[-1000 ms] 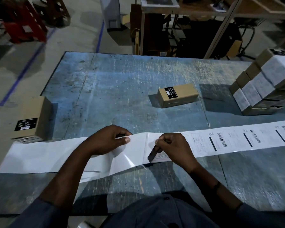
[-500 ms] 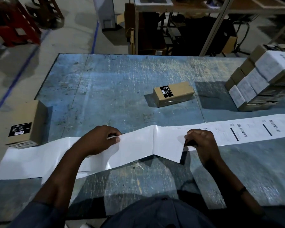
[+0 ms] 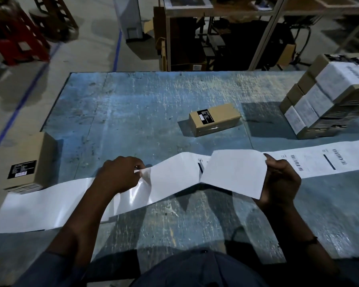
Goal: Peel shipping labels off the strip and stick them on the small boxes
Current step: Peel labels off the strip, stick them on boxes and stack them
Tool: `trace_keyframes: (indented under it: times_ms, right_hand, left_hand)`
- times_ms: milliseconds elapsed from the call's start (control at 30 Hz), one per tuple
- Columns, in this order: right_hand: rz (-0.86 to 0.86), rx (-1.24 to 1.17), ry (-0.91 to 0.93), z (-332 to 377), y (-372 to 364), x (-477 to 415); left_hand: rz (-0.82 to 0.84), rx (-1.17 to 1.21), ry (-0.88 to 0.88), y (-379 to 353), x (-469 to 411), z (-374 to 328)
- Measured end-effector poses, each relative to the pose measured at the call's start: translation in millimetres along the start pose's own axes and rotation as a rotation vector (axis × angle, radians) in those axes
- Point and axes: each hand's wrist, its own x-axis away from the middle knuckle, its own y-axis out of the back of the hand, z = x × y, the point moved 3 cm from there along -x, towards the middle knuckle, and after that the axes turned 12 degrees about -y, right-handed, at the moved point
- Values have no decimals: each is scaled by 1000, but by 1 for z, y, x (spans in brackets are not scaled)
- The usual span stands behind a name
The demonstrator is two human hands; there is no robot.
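just this side of the lone box [image 3: 215, 120], the strip [image 3: 50, 204] crossed the table [image 3: 133, 100]; our left hand [image 3: 118, 175] pinched its bare liner with curled fingers, our right hand [image 3: 282, 183] pinched the raised, half-peeled label [image 3: 234, 172].

A scuffed blue table [image 3: 133, 104], red stools [image 3: 19, 44] and a metal rack [image 3: 167, 38] beyond it.

Glossy white paper strip [image 3: 71, 201], matt paper label [image 3: 234, 172], brown cardboard box [image 3: 216, 119], scuffed, scratched blue table [image 3: 133, 112].
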Motion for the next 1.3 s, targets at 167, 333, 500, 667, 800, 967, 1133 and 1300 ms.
trace_keyframes:
  times_ms: [167,333,500,667,800,967,1133,1300]
  right_hand:
    - [36,52,-77,-2,-10,4]
    - [23,-1,-120,-2,-29,6]
    - [48,116,-76,4,-47,9]
    - [21,279,-70,11,-44,11]
    - [-10,309,-45,26,-30,10]
    - [-197,634,229,46,5,2]
    - [-158,801,187,58,20,-10]
    - [-186,853,214,69,30,-25]
  left_hand:
    - [-235,145,-192,11,5,-42]
    - [-289,507,-518,19,30,-138]
    - [-546,654,-396,14,19,-177]
    - [-599,851,-260,11,1,-184]
    - [-582,1128,-61,3,-10,-183]
    - [-497,1312,18,0,-19,-197]
    - [-418,1297,-3,-6,-35,-214]
    - [-376,1270,-40,-9,-51,-226]
